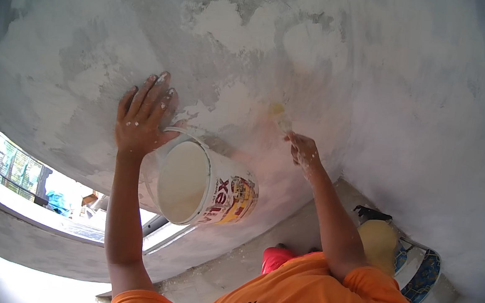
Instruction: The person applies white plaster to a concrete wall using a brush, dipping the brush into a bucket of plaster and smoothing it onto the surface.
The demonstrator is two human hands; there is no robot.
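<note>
My left hand (pixel 142 116) lies with its fingers spread against a patchy grey and white wall (pixel 230 24). A white plastic bucket (pixel 226 182) with coloured print hangs below it, its thin handle hooked at my thumb. Creamy white material (pixel 183 180) shows through the bucket's mouth. My right hand (pixel 304 151), fingers closed, holds a small pale tool (pixel 278 110) with a yellowish end up close to the wall. The tool is too blurred to tell its kind. White specks mark both hands.
A long window (pixel 31 182) is set in the wall at the left. At the lower right a yellowish rounded thing (pixel 377 242) lies near a dark patterned blue item (pixel 422 280). Another wall (pixel 443 150) meets this one at the right. Bare floor (pixel 280 235) shows below.
</note>
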